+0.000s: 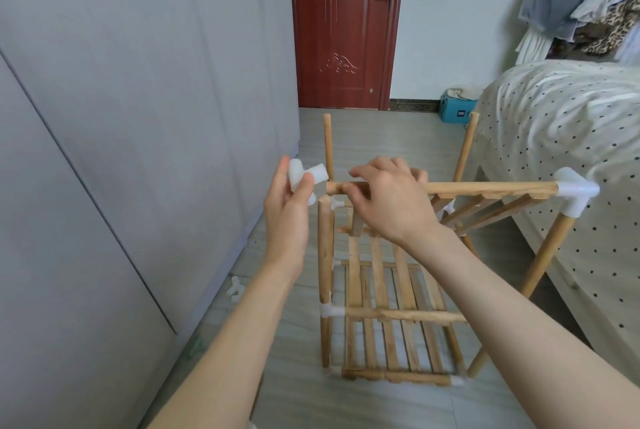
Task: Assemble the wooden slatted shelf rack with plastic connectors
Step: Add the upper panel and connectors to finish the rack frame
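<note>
Grey floor tiles [363,138] carry the half-built wooden rack [391,318] between wardrobe [138,117] and bed [561,124]. Left hand [289,210] pinches a white plastic connector [304,177] beside the top rail's [485,188] bare end; right hand [391,200] curls over that rail.

Rack [391,314] is showing pale, matt, unvarnished wood with visible grain. Connector [304,179] and corner joint [575,195] are appearing as translucent white, smooth plastic. Door [343,27] is showing glossy reddish-brown finish; bedspread [554,117] is reading as soft dotted cloth.
</note>
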### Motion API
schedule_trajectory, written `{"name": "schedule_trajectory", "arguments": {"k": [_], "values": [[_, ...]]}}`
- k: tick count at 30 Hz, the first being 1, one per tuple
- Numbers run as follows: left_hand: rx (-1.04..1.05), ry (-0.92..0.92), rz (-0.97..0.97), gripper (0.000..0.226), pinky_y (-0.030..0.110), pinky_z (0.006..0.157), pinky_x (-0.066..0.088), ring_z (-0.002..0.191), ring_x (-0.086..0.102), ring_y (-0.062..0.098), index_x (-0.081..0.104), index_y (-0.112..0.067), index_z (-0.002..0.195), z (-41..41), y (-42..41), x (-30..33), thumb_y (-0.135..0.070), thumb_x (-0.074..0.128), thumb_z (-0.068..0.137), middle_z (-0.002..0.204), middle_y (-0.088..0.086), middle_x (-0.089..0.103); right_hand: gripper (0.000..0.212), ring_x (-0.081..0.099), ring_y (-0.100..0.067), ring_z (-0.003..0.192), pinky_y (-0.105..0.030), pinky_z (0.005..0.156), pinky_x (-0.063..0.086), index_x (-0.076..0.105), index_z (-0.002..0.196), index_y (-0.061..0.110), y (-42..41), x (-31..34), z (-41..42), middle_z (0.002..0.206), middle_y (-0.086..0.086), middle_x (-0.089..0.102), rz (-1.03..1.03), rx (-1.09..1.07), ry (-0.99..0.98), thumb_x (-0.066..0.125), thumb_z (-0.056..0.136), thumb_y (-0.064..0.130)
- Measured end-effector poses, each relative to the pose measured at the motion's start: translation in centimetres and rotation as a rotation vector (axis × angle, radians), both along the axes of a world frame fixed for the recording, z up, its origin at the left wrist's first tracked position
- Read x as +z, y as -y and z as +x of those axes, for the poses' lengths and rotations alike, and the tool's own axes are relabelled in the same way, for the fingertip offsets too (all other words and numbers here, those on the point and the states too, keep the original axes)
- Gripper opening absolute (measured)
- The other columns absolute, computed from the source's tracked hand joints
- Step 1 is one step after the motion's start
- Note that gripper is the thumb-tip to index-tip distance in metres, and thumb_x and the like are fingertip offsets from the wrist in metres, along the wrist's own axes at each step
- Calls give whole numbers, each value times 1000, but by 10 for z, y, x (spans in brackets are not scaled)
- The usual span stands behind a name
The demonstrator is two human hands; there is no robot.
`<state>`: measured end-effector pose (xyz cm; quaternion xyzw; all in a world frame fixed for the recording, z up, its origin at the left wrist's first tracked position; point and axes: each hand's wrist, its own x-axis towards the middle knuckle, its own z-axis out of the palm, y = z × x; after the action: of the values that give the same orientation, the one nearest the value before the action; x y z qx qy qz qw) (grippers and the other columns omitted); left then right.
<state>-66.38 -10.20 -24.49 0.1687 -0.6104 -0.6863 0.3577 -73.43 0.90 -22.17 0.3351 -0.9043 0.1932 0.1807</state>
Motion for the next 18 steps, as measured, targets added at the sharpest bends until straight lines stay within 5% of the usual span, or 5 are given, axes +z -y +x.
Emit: {"name": "schedule_trajectory", "arguments": {"k": [4,11,16,18], "values": [[23,13,68,53,19,96,30,120,40,0,35,-21,145,-3,8,0,-16,51,95,143,-11,40,26,47,-20,107,-39,89,25,58,112,24,5,-5,-7,109,1,60,127,19,40,45,95,37],[-29,58,-4,51,6,90,30,121,35,-4,33,-21,145,-12,4,-3,-17,49,96,148,-10,36,22,48,-16,104,-34,86,21,60,110,24,1,-5,-12,103,5,61,-21,21,5,49,93,34],[-28,84,-127,53,0,81,31,111,38,-14,31,-19,146,-14,3,-3,-17,49,97,143,-14,40,24,49,-16,102,-33,84,20,59,111,25,0,-4,-13,102,5,61,-51,16,-38,48,94,37],[-35,86,-167,53,-4,69,35,89,47,-26,32,-17,146,-14,0,-3,-16,50,96,117,-26,50,25,49,-16,101,-33,83,20,59,112,25,-1,-6,-12,103,6,61,-47,31,-62,48,94,37]]}}
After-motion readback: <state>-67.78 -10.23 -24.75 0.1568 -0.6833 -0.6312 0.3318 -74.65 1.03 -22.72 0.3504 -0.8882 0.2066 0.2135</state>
